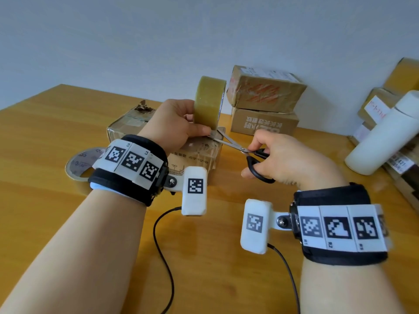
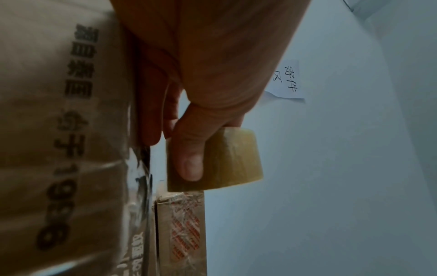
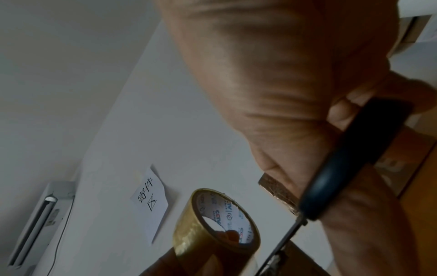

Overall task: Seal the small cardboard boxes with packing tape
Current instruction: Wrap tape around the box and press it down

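Note:
My left hand (image 1: 174, 123) grips a yellowish roll of packing tape (image 1: 209, 100) upright over a small cardboard box (image 1: 199, 152) on the wooden table. The thumb presses the roll's outer face (image 2: 227, 158). My right hand (image 1: 281, 157) holds black-handled scissors (image 1: 256, 162); their steel blades (image 1: 223, 138) stand parted just below the roll, at the box's top edge. In the right wrist view the roll's hollow core (image 3: 224, 220) faces the camera, with the scissors (image 3: 335, 177) beside it. The tape strip between roll and box is hard to make out.
Two more cardboard boxes (image 1: 265, 103) are stacked behind the box. A second tape roll (image 1: 79, 164) lies flat at left. At right a white bottle (image 1: 385, 137) leans on more parcels (image 1: 385, 103). Cables (image 1: 163, 257) trail over the wooden table (image 1: 45, 132).

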`<state>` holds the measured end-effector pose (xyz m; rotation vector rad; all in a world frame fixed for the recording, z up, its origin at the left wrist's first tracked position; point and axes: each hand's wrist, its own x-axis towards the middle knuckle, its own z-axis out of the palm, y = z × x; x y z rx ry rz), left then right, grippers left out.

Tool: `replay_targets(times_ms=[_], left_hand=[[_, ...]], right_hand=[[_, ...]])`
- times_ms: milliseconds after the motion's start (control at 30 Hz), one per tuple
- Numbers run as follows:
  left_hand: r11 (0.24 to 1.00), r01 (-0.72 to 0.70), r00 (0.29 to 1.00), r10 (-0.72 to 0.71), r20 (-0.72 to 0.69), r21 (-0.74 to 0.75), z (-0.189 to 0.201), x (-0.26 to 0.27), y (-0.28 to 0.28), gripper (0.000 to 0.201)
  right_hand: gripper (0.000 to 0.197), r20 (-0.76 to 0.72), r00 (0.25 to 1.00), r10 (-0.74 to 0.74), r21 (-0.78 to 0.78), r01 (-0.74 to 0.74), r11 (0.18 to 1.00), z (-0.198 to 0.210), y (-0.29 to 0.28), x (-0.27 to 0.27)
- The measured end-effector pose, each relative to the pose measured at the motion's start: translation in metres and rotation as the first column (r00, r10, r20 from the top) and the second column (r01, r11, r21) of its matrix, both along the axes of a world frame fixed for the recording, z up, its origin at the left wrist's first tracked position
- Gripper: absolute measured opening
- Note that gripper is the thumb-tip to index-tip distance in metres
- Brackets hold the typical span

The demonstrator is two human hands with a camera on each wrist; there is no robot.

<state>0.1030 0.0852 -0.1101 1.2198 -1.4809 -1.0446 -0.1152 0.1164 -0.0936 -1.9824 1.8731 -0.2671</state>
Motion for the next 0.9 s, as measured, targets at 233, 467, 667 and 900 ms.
replay_targets(times_ms=[233,467,667,900], left_hand=[[0.999,-0.008,1.000,0.009,0.028,-0.031,-0.002,-0.001,-0.001,0.020],[0.999,0.008,0.999,-0.006,0.042,-0.041,-0.001,0.003,-0.003,0.022],[1.000,0.007,0.998,-0.006,0.059,-0.023,-0.001,0.001,-0.003,0.021],[0.998,0.016,1.000,-0.015,0.004,-0.060,0.001,0.000,-0.001,0.021]], right_hand=[[0.042,0.092,0.996,-0.018,-0.052,0.023,0.998,0.003,0.001,-0.005],[0.041,0.146,0.989,0.006,-0.049,0.001,0.999,0.009,0.004,-0.014],[0.041,0.179,0.983,0.035,-0.082,-0.021,0.996,0.002,0.000,-0.003],[0.044,0.181,0.983,0.016,-0.118,0.005,0.993,-0.003,-0.005,0.000]])
